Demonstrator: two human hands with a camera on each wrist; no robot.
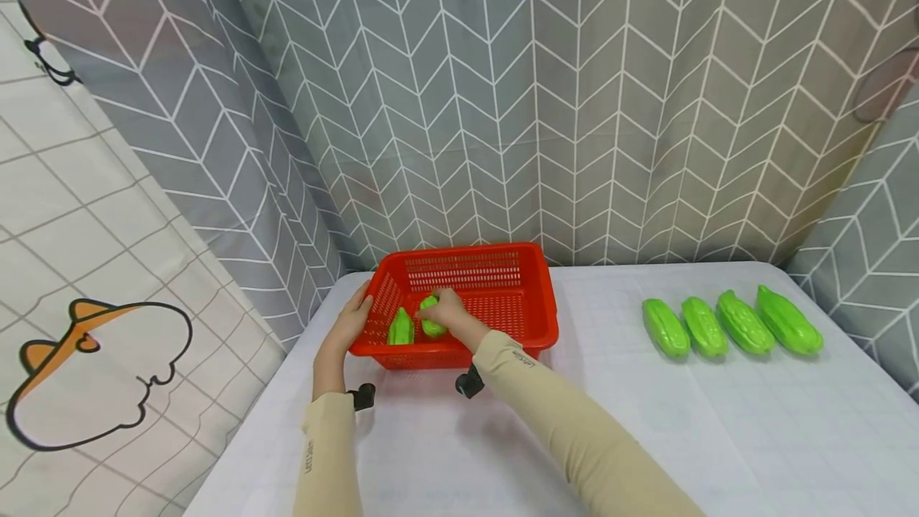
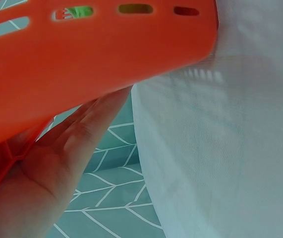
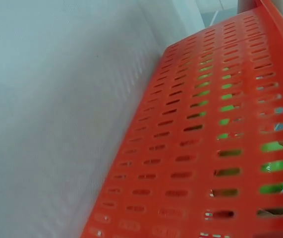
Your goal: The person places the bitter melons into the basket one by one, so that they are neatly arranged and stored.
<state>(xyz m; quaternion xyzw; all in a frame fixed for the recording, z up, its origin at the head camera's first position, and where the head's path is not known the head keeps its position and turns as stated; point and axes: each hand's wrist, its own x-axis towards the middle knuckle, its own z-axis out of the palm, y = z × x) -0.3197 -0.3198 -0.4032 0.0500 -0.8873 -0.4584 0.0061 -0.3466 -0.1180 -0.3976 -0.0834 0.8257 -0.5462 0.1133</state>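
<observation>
A red perforated plastic basket (image 1: 540,301) stands on the table, and my left hand (image 1: 349,324) holds its left side at the rim. In the left wrist view the fingers of that hand (image 2: 67,153) lie along the basket's outer wall (image 2: 91,54); its thumb is hidden there. My right hand (image 1: 451,313) reaches inside and grips a bumpy green bitter melon (image 1: 431,327) near the basket floor. To the left of it another bitter melon (image 1: 401,329) lies in the basket. The right wrist view shows only the slotted wall (image 3: 196,129), with green behind the slots.
On the right side of the white-covered table (image 1: 603,421), several more bitter melons (image 1: 707,328) lie in a row. A grey patterned curtain (image 1: 574,118) hangs behind the table. At the left hangs a white cloth (image 1: 108,246) with a cartoon print.
</observation>
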